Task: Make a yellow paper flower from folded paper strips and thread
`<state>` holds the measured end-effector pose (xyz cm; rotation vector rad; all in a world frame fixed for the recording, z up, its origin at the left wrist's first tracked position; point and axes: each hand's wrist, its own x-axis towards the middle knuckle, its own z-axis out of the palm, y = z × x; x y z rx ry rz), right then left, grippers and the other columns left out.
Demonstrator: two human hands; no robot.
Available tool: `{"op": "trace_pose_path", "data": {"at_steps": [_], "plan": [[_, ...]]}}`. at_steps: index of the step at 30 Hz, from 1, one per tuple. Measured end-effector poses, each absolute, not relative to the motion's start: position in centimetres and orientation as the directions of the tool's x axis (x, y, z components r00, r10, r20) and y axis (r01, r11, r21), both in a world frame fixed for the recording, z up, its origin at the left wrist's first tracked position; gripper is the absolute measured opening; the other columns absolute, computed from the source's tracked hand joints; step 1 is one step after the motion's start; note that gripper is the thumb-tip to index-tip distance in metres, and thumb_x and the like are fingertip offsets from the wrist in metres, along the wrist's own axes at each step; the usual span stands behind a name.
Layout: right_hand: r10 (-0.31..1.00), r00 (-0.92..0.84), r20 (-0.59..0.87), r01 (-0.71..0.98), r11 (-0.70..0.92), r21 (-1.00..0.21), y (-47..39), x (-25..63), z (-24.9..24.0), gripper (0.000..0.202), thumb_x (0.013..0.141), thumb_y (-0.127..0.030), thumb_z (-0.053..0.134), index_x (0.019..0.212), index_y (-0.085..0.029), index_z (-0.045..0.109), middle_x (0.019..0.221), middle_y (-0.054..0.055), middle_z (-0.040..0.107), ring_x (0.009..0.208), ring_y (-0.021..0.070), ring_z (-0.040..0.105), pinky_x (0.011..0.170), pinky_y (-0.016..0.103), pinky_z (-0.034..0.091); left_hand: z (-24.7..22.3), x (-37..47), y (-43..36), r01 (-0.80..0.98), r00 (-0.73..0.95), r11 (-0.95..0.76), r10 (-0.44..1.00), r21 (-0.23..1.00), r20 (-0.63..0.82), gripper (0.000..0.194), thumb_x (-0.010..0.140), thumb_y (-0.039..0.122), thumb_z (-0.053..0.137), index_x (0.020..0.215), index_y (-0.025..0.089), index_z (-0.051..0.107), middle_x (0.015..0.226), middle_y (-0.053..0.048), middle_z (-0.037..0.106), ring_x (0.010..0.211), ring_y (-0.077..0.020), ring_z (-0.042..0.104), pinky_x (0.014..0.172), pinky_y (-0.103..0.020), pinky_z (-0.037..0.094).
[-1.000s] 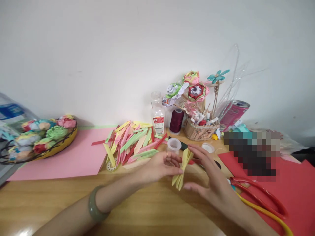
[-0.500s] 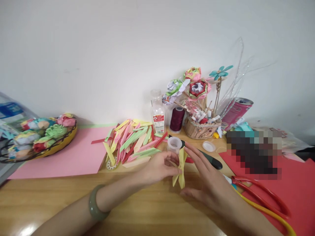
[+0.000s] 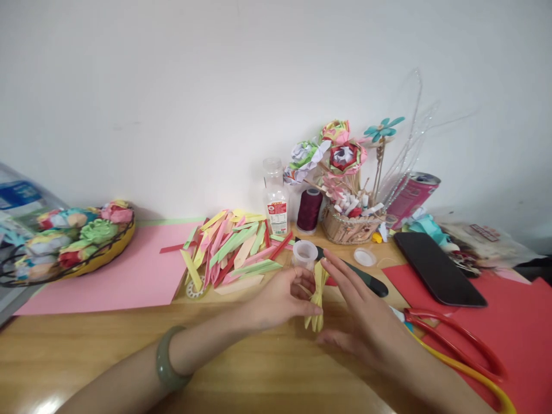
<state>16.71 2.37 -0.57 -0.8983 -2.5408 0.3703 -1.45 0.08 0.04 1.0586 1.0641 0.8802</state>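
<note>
Wall (image 3: 172, 103): white, filling the upper half of my view.
Tabletop (image 3: 241, 374): wood-grained, running across below the wall.
Red paper (image 3: 517, 339): flat at the right, a phone (image 3: 440, 269) lying partly over it.
Pink sheet (image 3: 146, 267): flat at the left, a yellow basket (image 3: 112, 251) of paper flowers resting partly on it.
Right hand (image 3: 364, 316): I see it spread wide, thumb well apart from the fingers, around the right side of the folded yellow paper; I cannot tell whether its fingertips touch.
Left hand (image 3: 284, 299): narrow, pinching the folded yellow paper at its waist between thumb and fingers.
Strip pile (image 3: 237, 247): pink, green, yellow and red folded strips, heaped beyond my left forearm.
Bottle (image 3: 276, 198): clear, upright behind the pile.
Spool (image 3: 309, 211): dark maroon thread, standing between the bottle and the small basket (image 3: 351, 231).
Folded yellow paper (image 3: 318, 296): held above the tabletop between my hands, gathered at the middle, both ends fanned.
Cup (image 3: 305, 253): translucent, just beyond my left fingers.
Lid (image 3: 364, 257): round, flat, right of the cup.
</note>
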Motion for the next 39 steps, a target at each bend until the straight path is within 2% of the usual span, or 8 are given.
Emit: {"op": "trace_pose_path", "data": {"at_steps": [6, 11, 15, 19, 24, 32, 36, 39], "plan": [[0.653, -0.697, 0.297, 0.557, 0.753, -0.35, 2.5, 16.7, -0.4, 0.099, 0.064, -0.024, 0.072, 0.139, -0.026, 0.009, 0.145, 0.014, 0.026, 0.127, 0.0268, 0.036, 0.096, 0.045, 0.041, -0.2, -1.8, 0.3, -0.139, 0.326, 0.258, 0.924, 0.956, -0.202, 0.04, 0.055, 0.021, 0.076, 0.089, 0.014, 0.054, 0.081, 0.001, 0.051, 0.071, -0.0104, 0.049, 0.067, -0.026, 0.038], [0.636, -0.71, 0.301, 0.55, 0.769, -0.326, 2.2, 16.9, 0.1, 0.081, 0.073, -0.025, 0.06, 0.139, -0.02, 0.013, 0.146, 0.014, 0.022, 0.13, 0.0246, 0.029, 0.098, 0.044, 0.039, 0.2, -2.1, 0.5, -0.152, 0.312, 0.241, 0.932, 0.959, -0.185, 0.037, 0.057, 0.02, 0.075, 0.087, 0.013, 0.053, 0.078, 0.0, 0.054, 0.072, -0.0108, 0.05, 0.068, -0.026, 0.038], [0.635, -0.678, 0.37, 0.555, 0.773, -0.308, 2.3, 17.0, 0.4, 0.064, 0.074, -0.018, 0.05, 0.133, -0.016, 0.024, 0.137, 0.016, 0.035, 0.125, 0.0247, 0.036, 0.095, 0.045, 0.041, 0.3, -2.3, 0.6, -0.109, 0.25, 0.207, 0.952, 0.972, -0.175, 0.037, 0.055, 0.019, 0.076, 0.084, 0.014, 0.052, 0.076, 0.0, 0.055, 0.073, -0.0117, 0.051, 0.072, -0.028, 0.039], [0.65, -0.629, 0.426, 0.584, 0.757, -0.293, 2.4, 16.7, 0.4, 0.046, 0.075, -0.017, 0.05, 0.119, -0.015, 0.039, 0.117, 0.016, 0.048, 0.107, 0.0254, 0.05, 0.083, 0.043, 0.049, 0.1, -1.8, 0.4, -0.129, 0.266, 0.199, 0.951, 0.972, -0.159, 0.039, 0.055, 0.022, 0.077, 0.084, 0.014, 0.052, 0.08, -0.001, 0.056, 0.074, -0.0118, 0.052, 0.074, -0.029, 0.04], [0.584, -0.606, 0.539, 0.591, 0.785, -0.186, 2.4, 16.1, 0.1, 0.026, 0.077, -0.025, 0.057, 0.101, -0.017, 0.051, 0.107, 0.014, 0.052, 0.103, 0.0286, 0.049, 0.081, 0.046, 0.047, -0.1, -1.1, -0.1, -0.157, 0.271, 0.21, 0.949, 0.965, -0.163, 0.042, 0.054, 0.027, 0.078, 0.084, 0.014, 0.051, 0.079, -0.001, 0.055, 0.073, -0.0121, 0.051, 0.069, -0.027, 0.04], [0.478, -0.606, 0.636, 0.588, 0.808, -0.046, 2.4, 15.9, -0.1, 0.014, 0.081, -0.02, 0.053, 0.093, -0.017, 0.058, 0.11, 0.014, 0.058, 0.113, 0.0308, 0.044, 0.086, 0.048, 0.043, -0.1, -1.0, -0.3, -0.219, 0.256, 0.209, 0.955, 0.953, -0.151, 0.042, 0.054, 0.032, 0.077, 0.08, 0.015, 0.047, 0.077, 0.0, 0.053, 0.069, -0.0114, 0.05, 0.063, -0.025, 0.037], [0.456, -0.639, 0.619, 0.548, 0.835, -0.049, 2.5, 16.0, 0.0, 0.014, 0.088, -0.019, 0.043, 0.091, -0.018, 0.057, 0.09, 0.007, 0.068, 0.091, 0.0229, 0.06, 0.086, 0.045, 0.042, -0.4, -0.9, -0.3, -0.219, 0.221, 0.212, 0.961, 0.952, -0.163, 0.042, 0.053, 0.031, 0.077, 0.077, 0.016, 0.045, 0.079, 0.0, 0.051, 0.069, -0.0116, 0.05, 0.063, -0.026, 0.037], [0.479, -0.648, 0.593, 0.541, 0.837, -0.085, 2.5, 16.1, -0.1, 0.02, 0.091, -0.019, 0.037, 0.088, -0.017, 0.057, 0.082, 0.006, 0.069, 0.077, 0.0183, 0.063, 0.073, 0.034, 0.047, -0.5, -0.7, -0.3, -0.227, 0.218, 0.221, 0.961, 0.948, -0.172, 0.043, 0.053, 0.031, 0.077, 0.076, 0.017, 0.044, 0.078, 0.001, 0.05, 0.067, -0.0106, 0.048, 0.062, -0.025, 0.037]]}}
